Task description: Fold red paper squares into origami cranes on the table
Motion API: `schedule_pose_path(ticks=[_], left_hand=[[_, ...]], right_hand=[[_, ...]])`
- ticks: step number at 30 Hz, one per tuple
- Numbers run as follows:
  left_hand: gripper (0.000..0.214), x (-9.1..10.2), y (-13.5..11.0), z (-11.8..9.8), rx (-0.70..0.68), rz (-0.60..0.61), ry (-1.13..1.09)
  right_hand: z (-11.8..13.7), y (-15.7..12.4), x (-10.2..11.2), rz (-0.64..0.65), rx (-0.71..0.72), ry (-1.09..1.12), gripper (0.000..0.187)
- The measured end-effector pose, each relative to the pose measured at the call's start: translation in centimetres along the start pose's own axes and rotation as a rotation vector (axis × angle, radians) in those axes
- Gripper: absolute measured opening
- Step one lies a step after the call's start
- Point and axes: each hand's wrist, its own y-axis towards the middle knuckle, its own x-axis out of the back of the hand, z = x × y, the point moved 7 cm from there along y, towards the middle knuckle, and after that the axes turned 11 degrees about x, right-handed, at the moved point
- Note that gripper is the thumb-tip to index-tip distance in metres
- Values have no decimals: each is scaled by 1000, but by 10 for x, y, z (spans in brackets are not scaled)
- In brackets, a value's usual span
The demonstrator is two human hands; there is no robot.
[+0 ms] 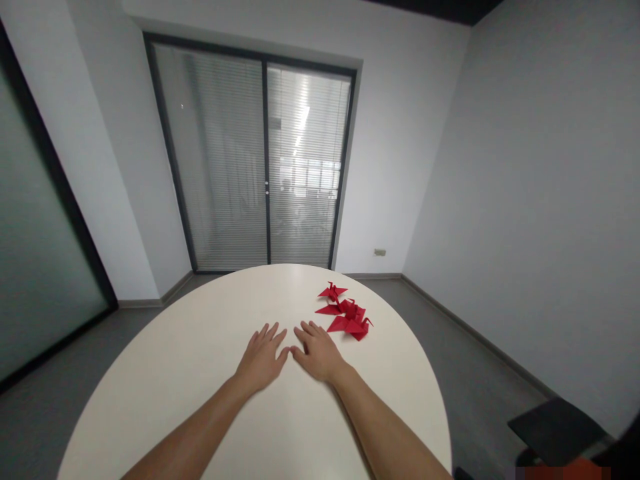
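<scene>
My left hand (262, 357) rests palm down on the white table, its fingers spread and holding nothing. Beside it lies my right hand (317, 352), also palm down with fingers stretched out and nothing in them. The two thumbs point at each other, close together or touching. Just beyond and to the right of my right hand, several red origami cranes sit in a loose row. The nearest origami crane (353, 327) partly overlaps a middle one (345, 309) in view, and a smaller-looking crane (333, 292) sits farthest away.
The round white table (200, 347) fills the foreground. Past its far edge stands a dark-framed glass door (265, 160) with blinds. A black chair (557, 427) is at the lower right, on the grey floor. A frosted glass panel (40, 233) rises at the left.
</scene>
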Motion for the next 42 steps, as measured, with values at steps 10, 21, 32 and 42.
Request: schedule_pose_path(ticks=[10, 21, 32, 42], left_hand=[[52, 0, -1, 0, 9, 20, 19], [48, 34, -18, -13, -110, -134, -506], [38, 54, -16, -15, -16, -137, -1085], [39, 40, -4, 0, 100, -85, -1327]], right_hand=[[-30, -32, 86, -228, -397, -502, 44], [-8, -31, 119, -335, -434, -186, 14], [41, 27, 68, -502, 0, 617, 16], [23, 13, 34, -319, 75, 985, 31]])
